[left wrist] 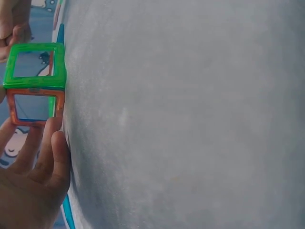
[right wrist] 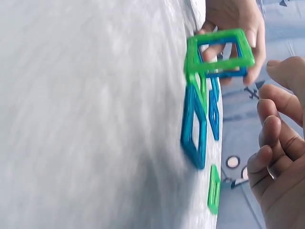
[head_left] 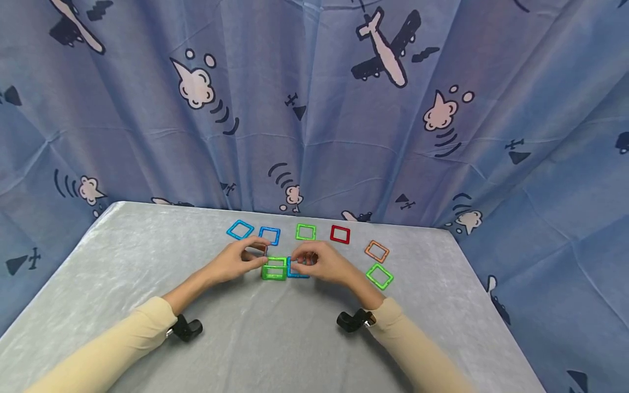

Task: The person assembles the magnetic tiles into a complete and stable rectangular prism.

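A small box of square magnetic tiles (head_left: 274, 266) stands mid-table, with green frames facing the front and top in the head view. My left hand (head_left: 231, 262) grips it at the left, thumb near the front and fingers around the back. An orange tile (left wrist: 12, 107) forms the side by those fingers in the left wrist view, beside a green face (left wrist: 35, 82). A blue tile (right wrist: 187, 117) lies against the box's right side. Over that tile is my right hand (head_left: 319, 263), fingers loosely bent; nothing shows between them in the right wrist view (right wrist: 286, 143).
Loose tiles lie in an arc behind and right: two blue (head_left: 233, 225) (head_left: 270, 228), a green one (head_left: 306, 225), a red one (head_left: 340, 227), an orange one (head_left: 381, 245) and another green one (head_left: 372, 269). A blue patterned curtain (head_left: 304, 109) hangs behind the grey table (head_left: 245, 349).
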Demonstrator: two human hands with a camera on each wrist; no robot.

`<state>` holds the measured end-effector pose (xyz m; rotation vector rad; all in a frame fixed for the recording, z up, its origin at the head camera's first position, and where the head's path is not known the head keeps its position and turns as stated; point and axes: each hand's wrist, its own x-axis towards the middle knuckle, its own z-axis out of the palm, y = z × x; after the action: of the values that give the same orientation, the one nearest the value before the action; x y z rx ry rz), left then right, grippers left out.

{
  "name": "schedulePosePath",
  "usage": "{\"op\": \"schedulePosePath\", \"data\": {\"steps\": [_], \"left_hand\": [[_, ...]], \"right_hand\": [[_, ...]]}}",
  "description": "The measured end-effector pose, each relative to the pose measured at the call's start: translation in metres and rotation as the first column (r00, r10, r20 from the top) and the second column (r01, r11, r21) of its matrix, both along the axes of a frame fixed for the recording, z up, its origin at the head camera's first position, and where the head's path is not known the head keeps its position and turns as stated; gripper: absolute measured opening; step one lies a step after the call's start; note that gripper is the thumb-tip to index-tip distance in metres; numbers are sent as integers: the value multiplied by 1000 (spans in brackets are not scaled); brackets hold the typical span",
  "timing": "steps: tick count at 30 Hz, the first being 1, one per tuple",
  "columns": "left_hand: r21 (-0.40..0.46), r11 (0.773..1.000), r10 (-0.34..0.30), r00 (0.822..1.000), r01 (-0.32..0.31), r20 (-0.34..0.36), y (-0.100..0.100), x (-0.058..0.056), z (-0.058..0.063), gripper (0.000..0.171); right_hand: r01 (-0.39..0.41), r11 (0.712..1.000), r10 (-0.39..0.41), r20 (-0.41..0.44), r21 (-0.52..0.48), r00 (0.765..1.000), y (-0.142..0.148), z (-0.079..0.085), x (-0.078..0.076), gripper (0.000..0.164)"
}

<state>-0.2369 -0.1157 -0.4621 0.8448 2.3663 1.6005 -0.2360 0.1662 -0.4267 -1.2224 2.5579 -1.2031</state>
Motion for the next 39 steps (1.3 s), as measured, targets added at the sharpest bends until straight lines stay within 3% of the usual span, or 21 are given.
{"op": "schedulePosePath", "data": {"steps": [5,12,19,28,39], "left_hand": [[-7,1000,2,1000,-2,-2,-1,0,1,45],[-15,1000,-6,1000,6,-16,-2,-1,0,45],[-24,1000,-4,1000,4,-19,-2,-1,0,44],[-31,999,-6,1000,5,-25,-1,0,2,44],[-48,999,-1,999,-1,-34,-1,1,3,44]], "right_hand": [[42,999,-42,-1,-31,999,17,0,2,10],[70,994,-66,46,-89,997,30,24,25,11],[139,988,-133,83,-67,988,49,21,31,11],[214,975,-209,85,-55,974,91,-12,20,12],[245,964,-235,100,-106,967,131,-18,28,14]]}}
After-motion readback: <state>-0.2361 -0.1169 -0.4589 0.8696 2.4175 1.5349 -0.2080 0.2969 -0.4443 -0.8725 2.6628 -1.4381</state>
